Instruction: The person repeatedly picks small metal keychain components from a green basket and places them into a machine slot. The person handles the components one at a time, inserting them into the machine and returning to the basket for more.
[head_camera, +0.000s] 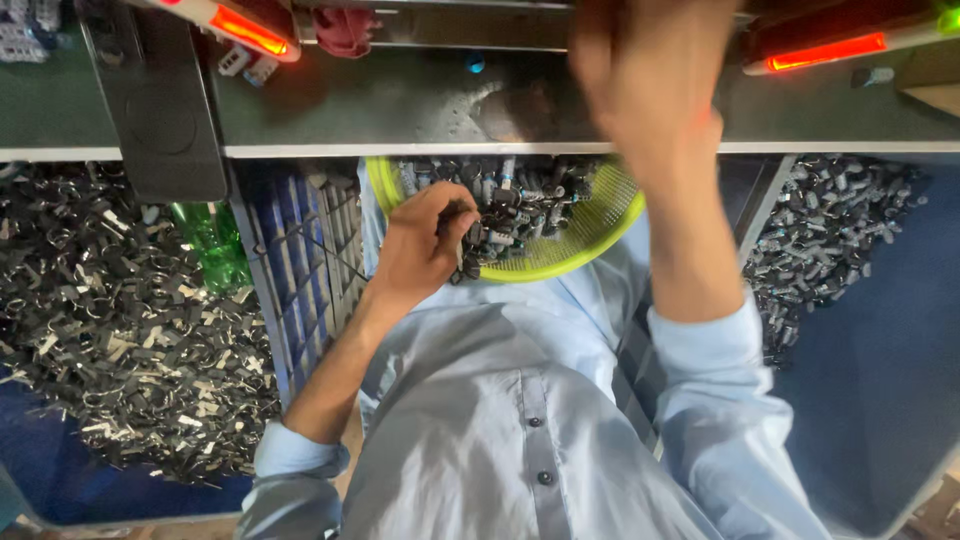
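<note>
Overhead, a yellow-green basket (600, 235) of small dark metal parts (520, 205) is seen tucked under the near edge of the workbench (400, 150). Parts at its left rim are pinched by the left hand (425, 245). The right hand (640, 90), blurred, is raised over the bench; its grip cannot be told.

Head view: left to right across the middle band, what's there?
Heap of dark metal clips → green plastic bottle → blue crate → left hand → yellow-green basket of small parts → right forearm → pile of small dark parts.
</note>
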